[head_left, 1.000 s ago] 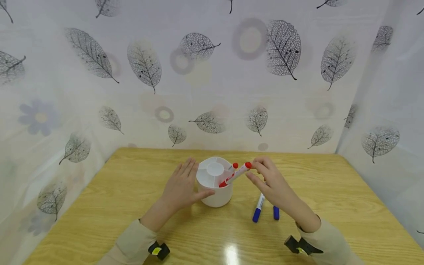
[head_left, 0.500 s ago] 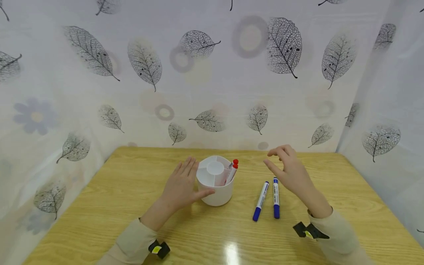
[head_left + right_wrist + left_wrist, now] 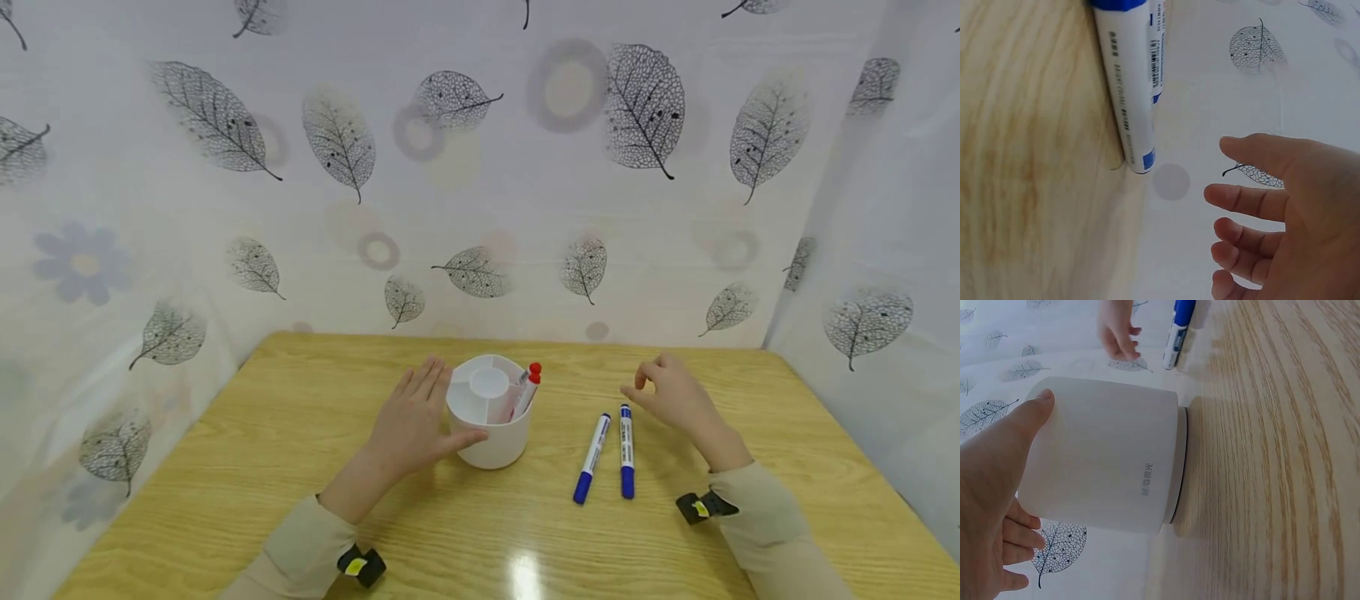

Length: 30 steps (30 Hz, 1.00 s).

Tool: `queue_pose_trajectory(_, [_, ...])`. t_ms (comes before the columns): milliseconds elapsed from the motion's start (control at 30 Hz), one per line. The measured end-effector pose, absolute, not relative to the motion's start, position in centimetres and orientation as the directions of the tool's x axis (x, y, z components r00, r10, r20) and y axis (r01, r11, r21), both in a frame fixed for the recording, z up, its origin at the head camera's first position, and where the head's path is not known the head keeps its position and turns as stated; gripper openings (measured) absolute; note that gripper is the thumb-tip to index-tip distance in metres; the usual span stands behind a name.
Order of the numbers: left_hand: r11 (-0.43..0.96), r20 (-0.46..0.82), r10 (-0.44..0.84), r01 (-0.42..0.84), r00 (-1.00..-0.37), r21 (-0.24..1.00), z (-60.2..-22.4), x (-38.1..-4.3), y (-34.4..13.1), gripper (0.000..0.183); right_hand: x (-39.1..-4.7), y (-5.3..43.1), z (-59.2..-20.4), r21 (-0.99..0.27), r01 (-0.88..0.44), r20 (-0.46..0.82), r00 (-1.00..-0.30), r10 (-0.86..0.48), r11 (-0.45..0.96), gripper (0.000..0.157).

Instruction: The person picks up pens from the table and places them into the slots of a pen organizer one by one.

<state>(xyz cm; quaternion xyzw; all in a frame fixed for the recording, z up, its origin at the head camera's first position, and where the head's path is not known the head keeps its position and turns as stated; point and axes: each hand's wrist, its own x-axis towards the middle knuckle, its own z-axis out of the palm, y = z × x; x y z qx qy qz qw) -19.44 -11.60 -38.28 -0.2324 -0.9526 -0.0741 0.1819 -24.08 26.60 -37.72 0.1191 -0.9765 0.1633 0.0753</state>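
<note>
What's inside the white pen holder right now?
Two red-ended markers lean inside the white pen holder, at its right side, upper parts showing. Their lower ends are hidden by its wall, as is the bottom around them.

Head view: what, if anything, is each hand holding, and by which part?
The left hand rests against the outer wall of the white, round plastic pen holder, near the rim, without a closed grip; the right hand holds nothing.

Red markers (image 3: 527,397), lower ends hidden
</note>
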Motion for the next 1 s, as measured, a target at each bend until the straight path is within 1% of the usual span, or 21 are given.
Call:
queue_pose_trajectory(167, [0.881, 0.388, 0.415, 0.47, -0.823, 0.054, -38.3, -19.4, -11.5, 0.103, -24.2, 26.8, -38.5, -0.271, -0.239, 0.052, -0.971, -0.234, 0.932, 0.028])
queue_pose_trajectory(333, [0.88, 0.393, 0.415, 0.472, -0.82, 0.054, -38.3, -19.3, -11.5, 0.103, -24.3, 26.7, -39.1, -0.247, -0.258, -0.021, -0.962, -0.271, 0.934, 0.03])
queue_pose_trajectory(400, [0.88, 0.393, 0.415, 0.471, -0.821, 0.054, -38.2, -19.3, -11.5, 0.103, -24.3, 26.5, -39.4, -0.247, -0.272, -0.033, -0.957, -0.289, 0.93, 0.031])
queue_pose_trajectory(533, [0.88, 0.394, 0.414, 0.471, -0.821, 0.056, -38.3, -19.3, -11.5, 0.103, -24.1, 26.1, -39.5, -0.293, -0.288, -0.063, -0.946, -0.319, 0.912, 0.032])
queue_pose_trajectory(700, [0.882, 0.395, 0.411, 0.468, -0.822, 0.055, -38.3, -19.4, -11.3, 0.102, -23.8, 25.6, -39.4, -0.352, -0.266, -0.095, -0.944, -0.317, 0.898, 0.03])
queue_pose_trajectory(867, [0.886, 0.393, 0.408, 0.461, -0.824, 0.045, -38.3, -19.3, -11.3, 0.103, -23.8, 25.4, -39.4, -0.367, -0.258, -0.089, -0.947, -0.31, 0.894, 0.033])
queue_pose_trajectory(1000, [0.889, 0.386, 0.404, 0.455, -0.829, 0.046, -38.3, -19.2, -11.4, 0.103, -24.0, 25.3, -39.6, -0.369, -0.275, -0.069, -0.944, -0.322, 0.888, 0.027])
